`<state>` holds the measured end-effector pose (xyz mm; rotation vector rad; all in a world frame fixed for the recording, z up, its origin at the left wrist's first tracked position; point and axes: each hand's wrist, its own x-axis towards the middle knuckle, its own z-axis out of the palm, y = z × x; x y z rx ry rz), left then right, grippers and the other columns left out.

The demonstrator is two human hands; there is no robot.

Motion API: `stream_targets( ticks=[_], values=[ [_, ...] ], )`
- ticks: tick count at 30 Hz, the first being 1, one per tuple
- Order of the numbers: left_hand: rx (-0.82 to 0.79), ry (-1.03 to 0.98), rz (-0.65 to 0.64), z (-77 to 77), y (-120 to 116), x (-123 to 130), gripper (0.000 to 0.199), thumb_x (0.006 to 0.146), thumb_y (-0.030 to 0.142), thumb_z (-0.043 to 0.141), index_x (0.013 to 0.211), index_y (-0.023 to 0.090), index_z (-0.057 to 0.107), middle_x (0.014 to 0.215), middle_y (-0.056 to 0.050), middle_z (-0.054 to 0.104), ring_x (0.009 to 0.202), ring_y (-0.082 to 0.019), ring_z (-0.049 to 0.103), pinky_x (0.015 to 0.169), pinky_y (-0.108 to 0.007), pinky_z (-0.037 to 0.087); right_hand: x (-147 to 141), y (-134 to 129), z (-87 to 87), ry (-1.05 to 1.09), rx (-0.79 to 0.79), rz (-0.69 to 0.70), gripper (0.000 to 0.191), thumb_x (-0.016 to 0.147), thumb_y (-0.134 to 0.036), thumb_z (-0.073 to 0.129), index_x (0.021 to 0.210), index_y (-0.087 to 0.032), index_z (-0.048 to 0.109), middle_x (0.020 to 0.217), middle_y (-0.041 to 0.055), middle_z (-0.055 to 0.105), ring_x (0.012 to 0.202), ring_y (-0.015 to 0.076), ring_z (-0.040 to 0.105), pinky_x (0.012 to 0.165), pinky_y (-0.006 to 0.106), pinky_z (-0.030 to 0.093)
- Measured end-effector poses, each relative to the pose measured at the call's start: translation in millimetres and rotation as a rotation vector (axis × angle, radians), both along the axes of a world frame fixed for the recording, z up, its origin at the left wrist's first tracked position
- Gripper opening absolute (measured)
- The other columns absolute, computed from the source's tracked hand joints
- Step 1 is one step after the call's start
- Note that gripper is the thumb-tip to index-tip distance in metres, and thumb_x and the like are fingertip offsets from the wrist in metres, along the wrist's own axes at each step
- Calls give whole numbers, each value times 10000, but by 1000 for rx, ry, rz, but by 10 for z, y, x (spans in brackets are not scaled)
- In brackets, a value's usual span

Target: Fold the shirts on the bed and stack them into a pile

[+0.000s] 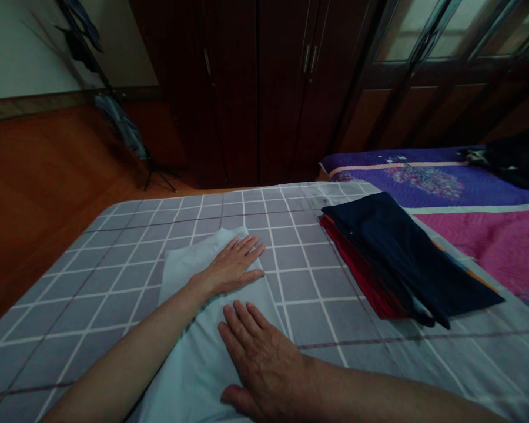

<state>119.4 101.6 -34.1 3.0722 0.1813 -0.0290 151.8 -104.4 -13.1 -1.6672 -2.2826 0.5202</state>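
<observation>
A pale blue-white folded cloth (201,358) lies on a grey checked bedsheet (110,288). My left hand (233,265) rests flat on the cloth's upper part, fingers spread and pointing to the right. Lower down, my right hand (260,359) presses flat on the same cloth near its right edge, and its lower part runs out of the picture. Neither hand grips the cloth. To the right of both hands sits a folded stack of clothes (401,258), dark navy on top with red showing beneath.
A purple and pink quilted bedcover (436,182) lies beyond and right of the stack, with a dark garment (506,158) at its far edge. Dark wooden wardrobe doors (255,88) stand behind the bed. A tripod stand (156,170) with hanging clothes stands on the wooden floor at left.
</observation>
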Motion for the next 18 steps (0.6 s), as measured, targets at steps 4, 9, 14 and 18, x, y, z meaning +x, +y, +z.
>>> stream_targets(
  ticks=[4, 9, 14, 18],
  values=[
    [44, -52, 104, 58, 85, 13, 598, 941, 491, 354, 1454, 203, 242, 1524, -83, 237, 1411, -226, 146, 1138, -448, 79, -18, 11, -62, -25, 23, -4, 753, 906, -503, 459, 1435, -10, 248, 1489, 229, 127, 1385, 319, -1, 1144, 465, 86],
    [44, -26, 31, 122, 31, -269, 588, 946, 459, 364, 1465, 235, 200, 1538, -44, 197, 1420, -195, 93, 1144, -415, 64, -15, 13, -116, -37, 41, 3, 784, 885, -480, 508, 1447, -19, 215, 1485, 227, 108, 1380, 324, -10, 1142, 466, 100],
    [28, 58, 61, 67, 208, -673, 615, 930, 537, 343, 1463, 262, 208, 1543, -52, 169, 1416, -214, 123, 1136, -421, 116, -6, 16, -136, -27, 52, 9, 778, 893, -490, 489, 1454, -33, 202, 1488, 210, 80, 1382, 316, -6, 1145, 458, 104],
    [109, -56, 324, 73, 409, -906, 596, 940, 509, 339, 1449, 206, 269, 1518, -98, 248, 1410, -249, 149, 1130, -472, 127, -2, 39, -81, -13, 19, 7, 753, 908, -496, 454, 1450, -31, 215, 1483, 213, 92, 1383, 315, 6, 1141, 468, 127]
  ],
)
